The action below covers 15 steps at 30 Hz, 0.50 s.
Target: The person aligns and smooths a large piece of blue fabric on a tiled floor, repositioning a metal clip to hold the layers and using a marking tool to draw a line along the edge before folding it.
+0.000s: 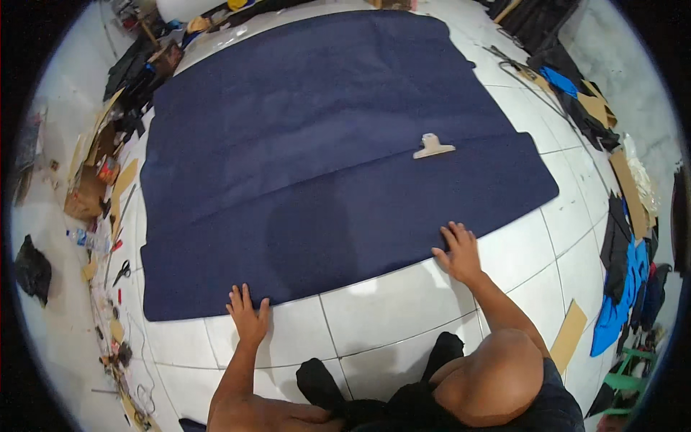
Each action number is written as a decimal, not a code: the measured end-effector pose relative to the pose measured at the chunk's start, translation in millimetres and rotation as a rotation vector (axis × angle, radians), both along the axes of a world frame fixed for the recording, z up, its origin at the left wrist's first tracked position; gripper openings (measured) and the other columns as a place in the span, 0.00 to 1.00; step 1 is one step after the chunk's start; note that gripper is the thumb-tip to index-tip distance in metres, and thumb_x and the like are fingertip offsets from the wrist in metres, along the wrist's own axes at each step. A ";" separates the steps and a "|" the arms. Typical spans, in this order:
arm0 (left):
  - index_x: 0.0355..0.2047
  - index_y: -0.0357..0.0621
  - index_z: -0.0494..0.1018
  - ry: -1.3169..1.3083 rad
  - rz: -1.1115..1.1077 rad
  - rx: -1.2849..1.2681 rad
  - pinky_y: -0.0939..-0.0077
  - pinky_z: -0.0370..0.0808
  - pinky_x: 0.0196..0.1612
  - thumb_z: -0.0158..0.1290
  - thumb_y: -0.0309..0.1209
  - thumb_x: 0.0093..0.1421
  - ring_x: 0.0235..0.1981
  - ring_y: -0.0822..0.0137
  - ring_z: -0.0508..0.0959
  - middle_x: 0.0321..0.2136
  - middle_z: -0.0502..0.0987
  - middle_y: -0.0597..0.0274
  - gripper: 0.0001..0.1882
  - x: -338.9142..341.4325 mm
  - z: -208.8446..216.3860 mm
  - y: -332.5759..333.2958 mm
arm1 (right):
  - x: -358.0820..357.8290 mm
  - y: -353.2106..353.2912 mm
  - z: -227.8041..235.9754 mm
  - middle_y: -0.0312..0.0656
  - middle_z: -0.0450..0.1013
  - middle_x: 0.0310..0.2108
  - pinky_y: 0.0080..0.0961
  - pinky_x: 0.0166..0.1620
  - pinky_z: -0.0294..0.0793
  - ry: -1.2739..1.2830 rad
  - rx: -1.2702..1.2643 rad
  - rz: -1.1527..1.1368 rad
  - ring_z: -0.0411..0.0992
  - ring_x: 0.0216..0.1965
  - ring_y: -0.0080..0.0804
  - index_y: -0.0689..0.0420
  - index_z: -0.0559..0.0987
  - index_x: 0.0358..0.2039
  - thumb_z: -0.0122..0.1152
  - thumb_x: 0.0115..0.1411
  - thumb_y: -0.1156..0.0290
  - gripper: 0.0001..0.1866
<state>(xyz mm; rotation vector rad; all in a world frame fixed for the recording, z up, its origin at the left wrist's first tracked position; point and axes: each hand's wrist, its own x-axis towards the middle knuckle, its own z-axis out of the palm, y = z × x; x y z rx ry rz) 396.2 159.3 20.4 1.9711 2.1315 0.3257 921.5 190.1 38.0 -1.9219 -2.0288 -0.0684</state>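
A large dark blue sheet of carpet-like material (317, 144) lies spread over the floor, with a fold or seam line running across its nearer part. My left hand (248, 315) rests on its near edge toward the left, fingers spread and flat. Farther right, my right hand (458, 253) lies on the same edge, fingers also apart. Neither hand holds anything. On the sheet, beyond my right hand, sits a beige wide-jawed clip (434, 146) by the fold line.
White tiles (396, 309) floor the room. Along the left wall lie scissors (122, 272), a plastic bottle (88, 239) and scraps. On the right are blue cloth (620, 302), a cardboard strip (568, 335), bent metal rods (529, 83) and a green stool (631, 374).
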 end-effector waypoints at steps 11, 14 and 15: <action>0.55 0.29 0.61 -0.132 0.427 0.376 0.49 0.55 0.59 0.48 0.48 0.61 0.57 0.43 0.61 0.54 0.63 0.36 0.34 -64.1 -33.0 1.4 | 29.8 0.4 10.2 0.50 0.74 0.31 0.38 0.34 0.75 0.263 0.274 -0.460 0.75 0.32 0.44 0.65 0.74 0.34 0.66 0.52 0.53 0.25; 0.51 0.30 0.64 -0.364 1.005 0.414 0.55 0.74 0.41 0.53 0.48 0.58 0.37 0.49 0.74 0.38 0.73 0.45 0.33 -120.5 -38.6 1.8 | 52.9 0.6 -2.7 0.49 0.72 0.25 0.29 0.21 0.72 1.335 -0.390 -1.044 0.73 0.23 0.35 0.67 0.71 0.37 0.64 0.53 0.47 0.31; 0.50 0.33 0.65 -1.067 1.063 0.258 0.61 0.75 0.32 0.53 0.47 0.58 0.31 0.54 0.74 0.34 0.73 0.50 0.30 -141.7 -36.8 5.1 | 57.6 4.8 -10.4 0.44 0.69 0.20 0.23 0.15 0.68 1.405 -0.289 -0.968 0.70 0.17 0.29 0.67 0.71 0.34 0.63 0.51 0.41 0.35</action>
